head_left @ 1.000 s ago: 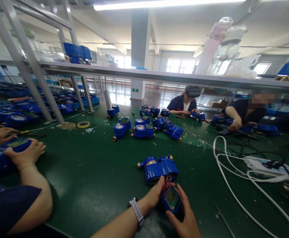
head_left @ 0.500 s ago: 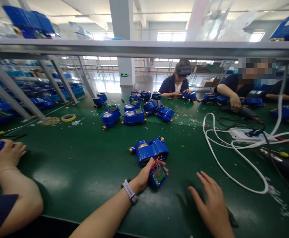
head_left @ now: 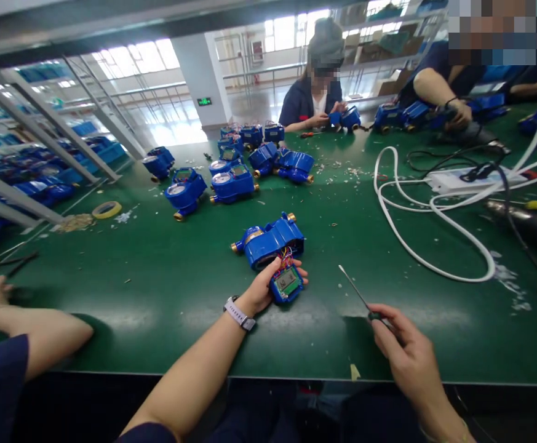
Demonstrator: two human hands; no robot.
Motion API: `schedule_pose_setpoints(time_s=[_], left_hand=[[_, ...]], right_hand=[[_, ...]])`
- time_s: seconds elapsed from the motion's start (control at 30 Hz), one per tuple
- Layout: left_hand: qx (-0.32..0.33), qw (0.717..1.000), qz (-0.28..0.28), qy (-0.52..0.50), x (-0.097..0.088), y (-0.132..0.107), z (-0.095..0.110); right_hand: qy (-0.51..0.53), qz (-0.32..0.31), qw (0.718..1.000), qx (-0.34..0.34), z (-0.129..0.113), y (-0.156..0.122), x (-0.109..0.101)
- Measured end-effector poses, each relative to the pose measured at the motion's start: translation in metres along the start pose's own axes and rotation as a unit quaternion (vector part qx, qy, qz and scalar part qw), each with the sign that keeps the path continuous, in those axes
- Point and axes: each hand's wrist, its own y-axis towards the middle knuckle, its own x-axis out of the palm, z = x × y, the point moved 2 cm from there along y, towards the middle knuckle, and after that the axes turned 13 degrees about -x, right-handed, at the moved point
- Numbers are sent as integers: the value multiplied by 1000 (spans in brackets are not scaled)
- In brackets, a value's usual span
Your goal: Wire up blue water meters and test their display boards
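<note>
My left hand (head_left: pixel 264 288) is closed around a blue display module (head_left: pixel 287 283) with a small screen and green circuit board facing up. Coloured wires (head_left: pixel 286 255) run from the module to a blue water meter (head_left: pixel 272 241), which lies on its side just beyond my fingers, brass ends showing. To the right, my right hand (head_left: pixel 404 341) grips a screwdriver (head_left: pixel 355 289) by its dark handle. Its thin shaft points up and left toward the module, apart from it. My palm hides part of the handle.
Several blue water meters (head_left: pixel 234 181) stand farther back on the green table (head_left: pixel 167 271). A white cable (head_left: pixel 429 261) loops by a power strip (head_left: pixel 471 179) at right. Yellow tape (head_left: pixel 106 210) lies left. One co-worker's arm (head_left: pixel 32 326) rests at left; other people work opposite.
My right hand, empty and spread before, now holds a screwdriver. My left hand keeps hold of the display module. The view has tilted down, and the left co-worker's hand has shifted toward the picture's edge.
</note>
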Motion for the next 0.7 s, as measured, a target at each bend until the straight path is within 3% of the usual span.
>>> schedule_pose_setpoints(time_s=[0.13, 0.37, 0.7], left_hand=[[-20, 999, -34, 9, -6, -4, 5], [-22, 996, -84, 36, -3, -9, 3], [12, 999, -6, 33, 6, -17, -2]], right_hand=[[109, -72, 991, -8, -37, -4, 23], [77, -132, 979, -134, -66, -8, 29], [62, -219, 962, -150, -77, -10, 31]])
